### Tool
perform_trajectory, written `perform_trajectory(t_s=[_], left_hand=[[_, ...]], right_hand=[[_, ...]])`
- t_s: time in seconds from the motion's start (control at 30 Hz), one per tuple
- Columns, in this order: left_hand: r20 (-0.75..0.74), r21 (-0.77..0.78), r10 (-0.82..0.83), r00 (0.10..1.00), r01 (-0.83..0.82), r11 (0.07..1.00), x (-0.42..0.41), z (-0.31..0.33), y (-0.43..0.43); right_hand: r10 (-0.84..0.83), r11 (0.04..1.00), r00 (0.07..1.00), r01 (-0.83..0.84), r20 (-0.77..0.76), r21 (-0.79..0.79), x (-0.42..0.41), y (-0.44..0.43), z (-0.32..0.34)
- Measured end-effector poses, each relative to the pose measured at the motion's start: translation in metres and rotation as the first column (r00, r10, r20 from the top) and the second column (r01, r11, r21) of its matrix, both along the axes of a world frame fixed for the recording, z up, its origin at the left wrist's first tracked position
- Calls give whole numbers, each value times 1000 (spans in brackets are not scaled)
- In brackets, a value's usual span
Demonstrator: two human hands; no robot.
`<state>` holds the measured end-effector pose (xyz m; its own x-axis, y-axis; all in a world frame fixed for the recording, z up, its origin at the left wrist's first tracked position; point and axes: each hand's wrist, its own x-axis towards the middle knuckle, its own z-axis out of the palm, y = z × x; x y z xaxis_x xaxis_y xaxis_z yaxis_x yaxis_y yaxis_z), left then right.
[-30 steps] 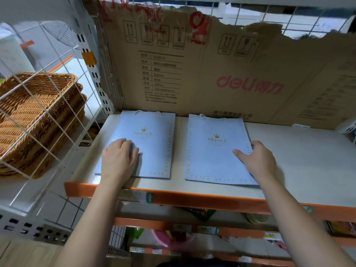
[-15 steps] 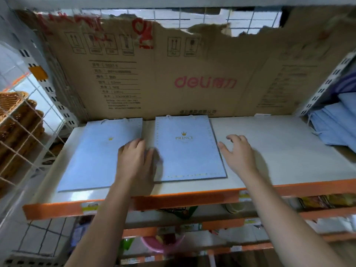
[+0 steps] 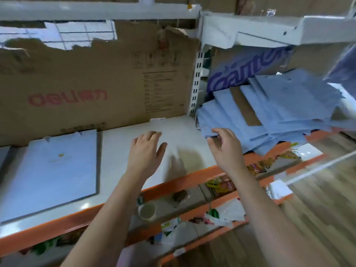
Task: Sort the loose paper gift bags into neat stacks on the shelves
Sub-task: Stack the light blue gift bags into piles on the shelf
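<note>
- Flat gift bag [image 3: 55, 166], near left: pale blue paper, smooth, faint sheen.
- Loose bag pile [image 3: 285, 105], right: same blue paper, matt; a brown card panel shows.
- Back panel [image 3: 92, 74]: brown cardboard, matt, top edge torn ragged.
- Shelf board [image 3: 119, 151]: white, smooth, slightly glossy.
- Shelf lip [image 3: 181, 182]: orange painted metal.
- Upright post [image 3: 196, 83]: white perforated metal.

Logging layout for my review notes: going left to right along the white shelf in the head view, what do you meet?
Flat blue gift bag → left hand → right hand → loose pile of blue gift bags.
</note>
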<state>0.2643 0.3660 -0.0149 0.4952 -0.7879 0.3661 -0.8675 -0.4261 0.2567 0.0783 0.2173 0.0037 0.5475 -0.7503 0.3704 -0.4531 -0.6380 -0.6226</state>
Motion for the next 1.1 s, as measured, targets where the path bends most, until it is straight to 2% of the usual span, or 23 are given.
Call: perform_trajectory(t_s=[0.23, 0.47, 0.73, 0.83, 0.97, 1.1], left_hand=[[-19, -62, -149, 989, 147, 987, -109, 7, -120], [-55, -77, -247, 967, 243, 967, -176, 6, -223], [-33, -104, -223, 974, 219, 970, -183, 7, -335], [-34, -120, -203, 979, 198, 973, -182, 12, -367], [-44, -123, -185, 982, 179, 976, -178, 18, -399], [-25, -123, -142, 989, 138, 983, -174, 18, -416]], right_hand=[[-111, 994, 994, 111, -16, 3, -111, -92, 4], [-253, 967, 967, 253, -16, -15, -175, -173, 0], [-341, 939, 932, 345, -123, 10, -206, -311, 14], [-376, 910, 893, 406, -249, 80, -203, -362, 25], [-346, 925, 857, 380, -383, 16, -191, -409, 27], [-313, 910, 873, 388, -374, 145, -182, -434, 24]])
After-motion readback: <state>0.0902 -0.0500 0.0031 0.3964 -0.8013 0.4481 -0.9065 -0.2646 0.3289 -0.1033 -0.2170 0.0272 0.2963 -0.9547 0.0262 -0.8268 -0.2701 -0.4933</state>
